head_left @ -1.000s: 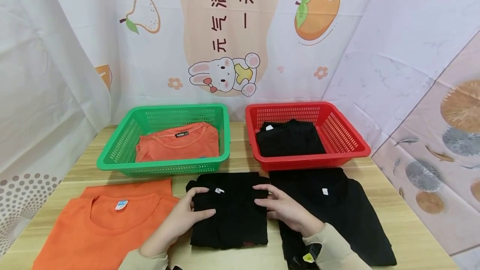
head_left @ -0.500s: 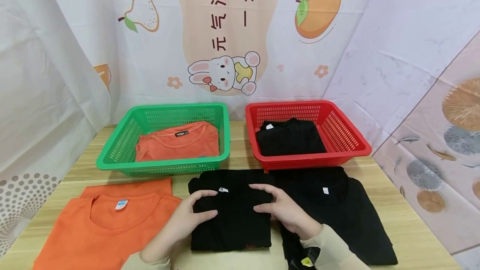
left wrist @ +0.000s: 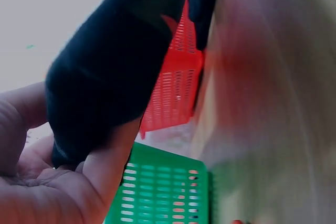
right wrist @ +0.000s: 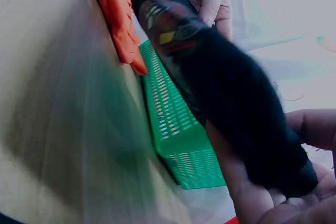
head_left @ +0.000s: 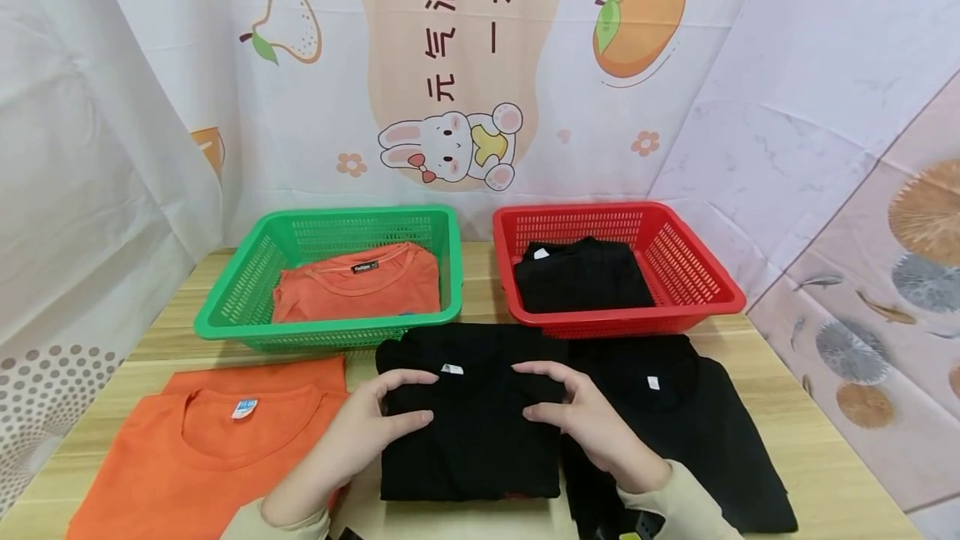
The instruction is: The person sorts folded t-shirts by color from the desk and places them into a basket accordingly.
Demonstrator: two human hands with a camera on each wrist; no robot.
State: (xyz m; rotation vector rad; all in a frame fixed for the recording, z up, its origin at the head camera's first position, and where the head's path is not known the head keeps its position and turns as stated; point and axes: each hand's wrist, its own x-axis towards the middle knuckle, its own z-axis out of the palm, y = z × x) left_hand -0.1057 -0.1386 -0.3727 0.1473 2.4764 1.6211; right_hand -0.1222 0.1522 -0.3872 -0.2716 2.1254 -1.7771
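Note:
A folded black T-shirt [head_left: 472,440] with a white neck label is held between my two hands, raised off the table. My left hand [head_left: 375,415] grips its left edge, thumb on top. The opposite edge is in my right hand [head_left: 592,427], held the same way. Seen from the left wrist, the fingers [left wrist: 113,163] curl beneath the bundled cloth [left wrist: 100,87]. A coloured print [right wrist: 170,30] shows on the shirt's underside in the right wrist view, and both hands appear around the fabric there.
Behind the shirt stand a green basket [head_left: 330,328] holding an orange shirt [head_left: 375,294] and a red basket [head_left: 622,322] holding a folded black shirt [head_left: 588,282]. An orange T-shirt [head_left: 247,465] lies at left; another black T-shirt [head_left: 697,448] lies at right.
Both hands have lifted the folded black T-shirt from the table. It looks larger and nearer the camera, and its far edge now overlaps the green basket's front.

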